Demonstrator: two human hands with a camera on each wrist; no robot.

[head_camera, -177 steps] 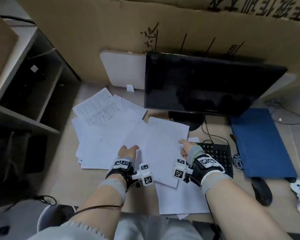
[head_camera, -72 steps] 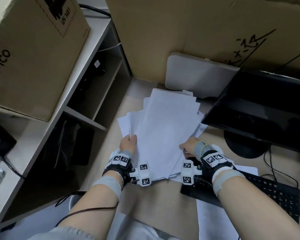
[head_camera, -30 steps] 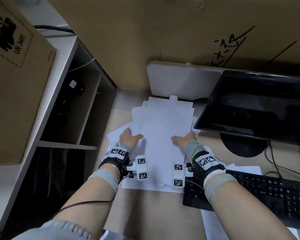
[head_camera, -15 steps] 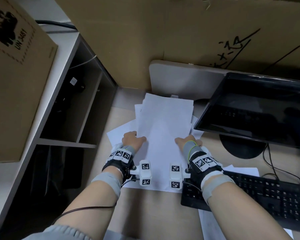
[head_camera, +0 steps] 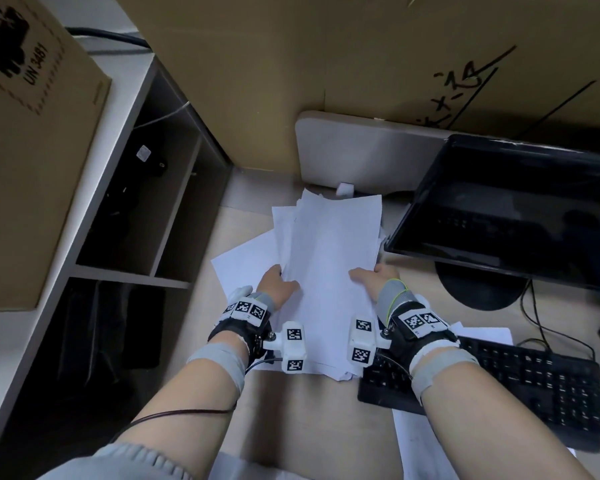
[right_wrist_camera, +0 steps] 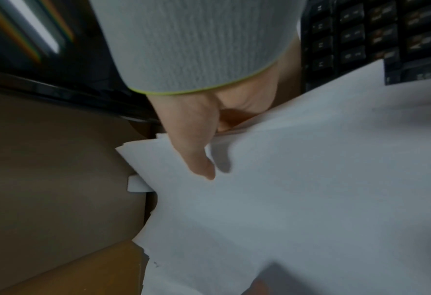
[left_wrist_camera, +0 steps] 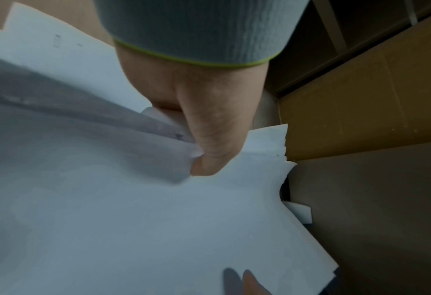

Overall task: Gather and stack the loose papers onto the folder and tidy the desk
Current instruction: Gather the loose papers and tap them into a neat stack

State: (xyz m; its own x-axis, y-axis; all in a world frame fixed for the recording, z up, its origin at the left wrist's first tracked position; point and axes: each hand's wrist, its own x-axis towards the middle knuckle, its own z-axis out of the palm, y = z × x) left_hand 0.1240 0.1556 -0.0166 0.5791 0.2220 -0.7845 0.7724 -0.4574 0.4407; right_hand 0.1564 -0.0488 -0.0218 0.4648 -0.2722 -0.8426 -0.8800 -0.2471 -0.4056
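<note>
Gripping the paper stack (head_camera: pixel 329 271) left of the monitor (head_camera: pixel 513 216), your left hand (head_camera: pixel 278 285) pinches its left edge; your right hand (head_camera: pixel 374 277) pinches its right.

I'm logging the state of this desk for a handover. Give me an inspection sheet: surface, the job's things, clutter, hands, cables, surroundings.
Surface: wooden desk, bare in front of the paper.
Job's things: paper stack gathered between both hands, edges uneven; one sheet sticks out on its left; another sheet lies under the keyboard. Folder not in view.
Clutter: keyboard; small white block behind the stack.
Hands: left hand and right hand grip the stack's sides, thumbs on top.
Cables: black cables behind the keyboard; a cable from the left wrist.
Surroundings: monitor, shelf unit, cardboard wall, cardboard box.
</note>
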